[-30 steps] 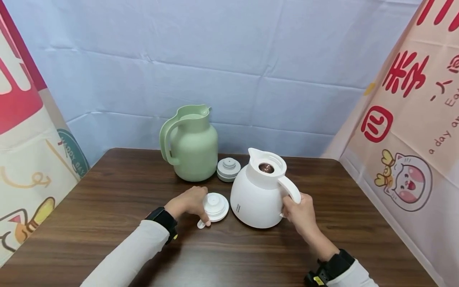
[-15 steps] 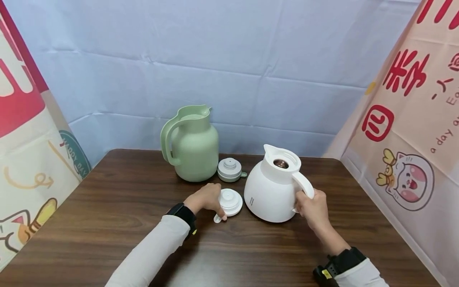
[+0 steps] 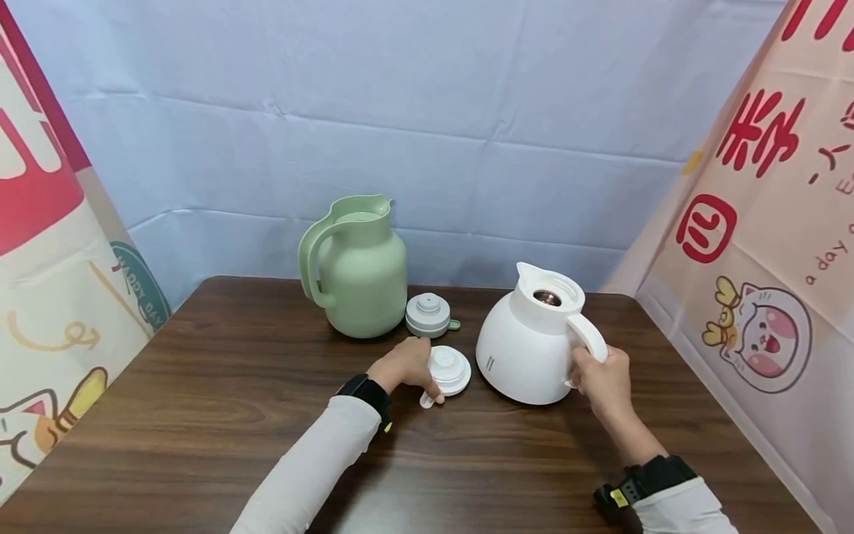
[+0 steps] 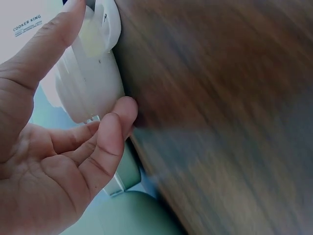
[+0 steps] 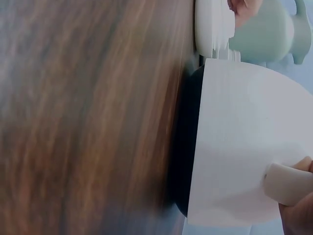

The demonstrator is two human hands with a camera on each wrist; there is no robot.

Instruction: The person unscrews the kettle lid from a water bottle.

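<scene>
My left hand (image 3: 407,365) holds a white round lid (image 3: 450,366) by its side, with thumb and fingers at opposite edges, as the left wrist view shows. A small tab (image 3: 427,400) of the lid sticks out near the thumb. My right hand (image 3: 608,380) grips the handle (image 3: 588,337) of a white thermal jug (image 3: 523,356), its fingers wrapped round the handle's lower part. The jug has no lid in its mouth, and its coppery inside (image 3: 548,298) shows. It stands upright over the wood, its spout pointing back and left. In the right wrist view the jug (image 5: 244,137) fills the middle.
A green thermal jug (image 3: 363,278) stands at the back of the wooden table (image 3: 220,386), its handle to the left. Next to it lies a grey-white lid (image 3: 427,315) with a green tab. A pale cloth (image 3: 400,96) hangs behind the table.
Both hands have moved to the right and slightly away, the left with the white lid and the right with the white jug. The green jug and its neighbouring lid have stayed put.
</scene>
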